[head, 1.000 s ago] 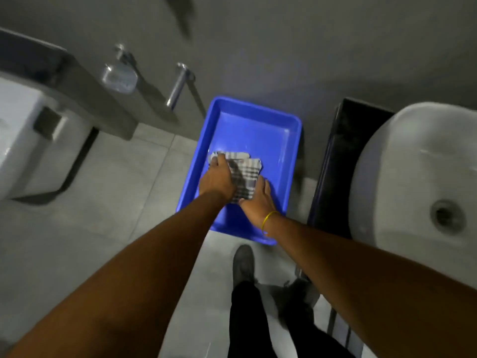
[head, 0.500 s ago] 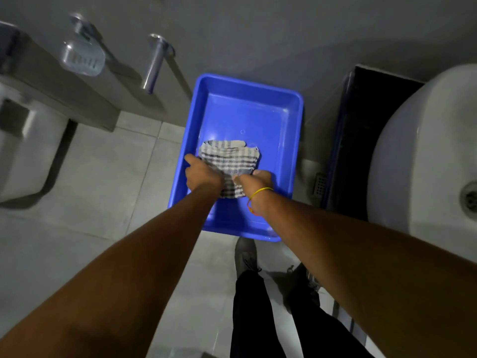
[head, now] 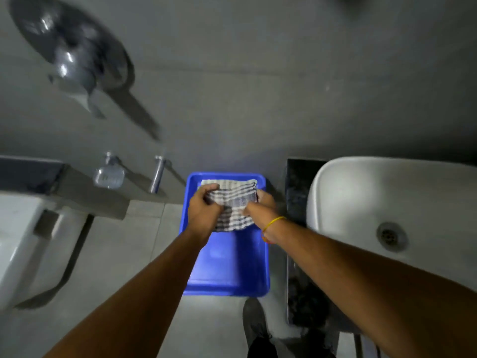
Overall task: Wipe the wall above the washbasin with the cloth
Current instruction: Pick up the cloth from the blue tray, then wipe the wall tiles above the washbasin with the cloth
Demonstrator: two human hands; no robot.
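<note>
Gripping the checked cloth (head: 233,206), both hands (head: 204,208) (over a blue tray (head: 232,270) on grey floor tiles (head: 144,241)), washbasin (head: 387,202) alongside.

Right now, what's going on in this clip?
A person is standing in a bathroom, holding a checked cloth with both hands, the left hand and the right hand gripping opposite sides of it over a blue tray on the floor. The white washbasin sits to the right, apart from the hands. The wall above the basin is not being touched, so wiping has not yet begun.
</note>
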